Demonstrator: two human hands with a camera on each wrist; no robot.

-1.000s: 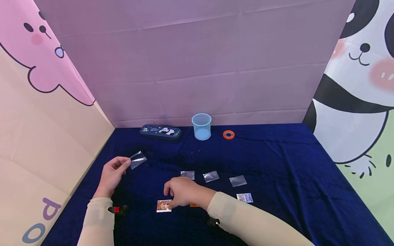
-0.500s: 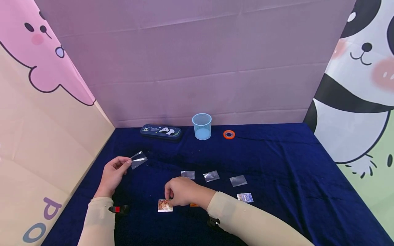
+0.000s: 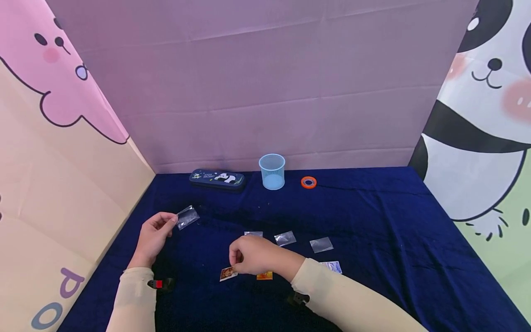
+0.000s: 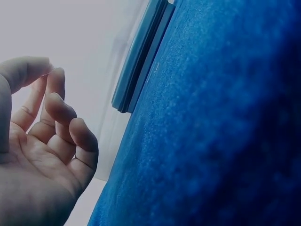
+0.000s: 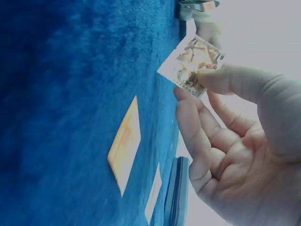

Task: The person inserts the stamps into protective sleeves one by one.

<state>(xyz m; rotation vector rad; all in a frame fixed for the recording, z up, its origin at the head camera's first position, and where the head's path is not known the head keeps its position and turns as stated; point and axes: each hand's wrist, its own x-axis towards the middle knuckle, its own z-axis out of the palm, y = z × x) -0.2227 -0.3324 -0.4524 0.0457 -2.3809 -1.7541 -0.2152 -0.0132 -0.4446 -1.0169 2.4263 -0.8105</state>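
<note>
Pinching a small brown picture stamp (image 5: 192,59) near one edge, between thumb and fingers of the right hand (image 3: 257,253), with most of the printed face uncovered and tilted; cannot be sure of contact with the blue cloth (image 3: 394,221). Pinching likewise, with the left hand (image 3: 152,237), one end of a clear plastic pouch (image 3: 188,217), at about eleven o'clock from the stamp and well apart from it. Cannot make out the mouth of the pouch in any view.

Taking the right hand as centre, note an orange stamp (image 3: 264,276) at five to six o'clock, just beside, and a blue-and-white stamp (image 3: 333,267) past three, partly behind the cuff. Note also one pouch (image 3: 253,234) at twelve, half hidden, a second pouch (image 3: 285,238) at two and a third pouch (image 3: 321,245) at three.

Could crease the brown stamp by squeezing too hard so near its edge, or drop it by pinching too lightly. Could snag a toothed corner on the pouch by bringing it in askew. Could crumple the pouch, seemingly thin and limp, by pushing against it while gripping only one end. Could nudge the orange stamp by sweeping low.
</note>
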